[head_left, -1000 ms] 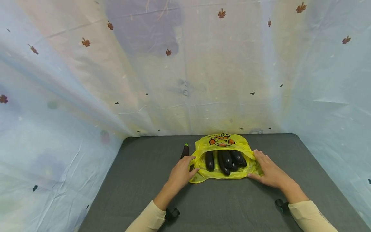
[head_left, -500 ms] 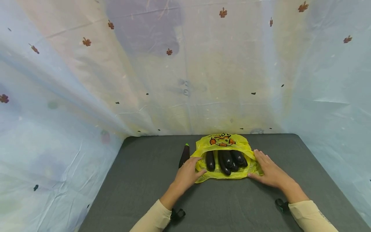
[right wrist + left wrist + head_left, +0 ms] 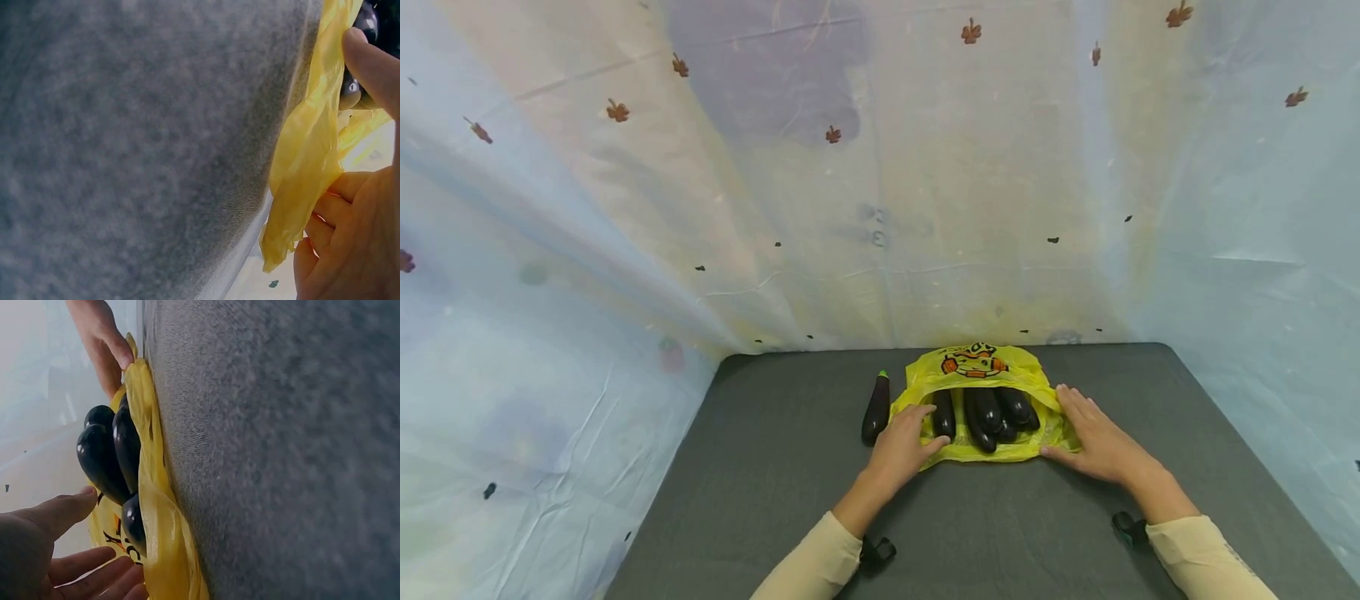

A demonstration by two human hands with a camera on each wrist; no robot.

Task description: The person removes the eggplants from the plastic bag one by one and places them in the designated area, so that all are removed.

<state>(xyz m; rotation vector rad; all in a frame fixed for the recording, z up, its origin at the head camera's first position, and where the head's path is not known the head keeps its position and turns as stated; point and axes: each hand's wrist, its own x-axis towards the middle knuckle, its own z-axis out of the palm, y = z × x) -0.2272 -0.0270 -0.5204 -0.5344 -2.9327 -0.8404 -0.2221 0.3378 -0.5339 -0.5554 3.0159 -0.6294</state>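
A yellow plastic bag (image 3: 925,379) lies with its mouth facing me, and several dark eggplants (image 3: 987,414) show inside. My left hand (image 3: 901,450) is at the left side of the mouth, fingers extended and thumb apart, close to the leftmost eggplant (image 3: 943,417) in the bag. In the left wrist view the thumb and fingers are spread, with nothing between them. My right hand (image 3: 1093,437) rests against the right side of the bag, thumb at the lower lip and fingers along the upper edge. Left of the bag, one eggplant (image 3: 877,410) with a green tip lies on the dark grey table (image 3: 775,467).
Patterned plastic sheeting (image 3: 880,192) hangs behind the table and along both sides. The table's back edge runs just behind the bag. A black strap (image 3: 877,550) hangs at the left wrist and another strap (image 3: 1127,529) at the right.
My left hand has moved right, from the bag's left edge to over its mouth, uncovering the loose eggplant. The right hand and the eggplants stay in place.
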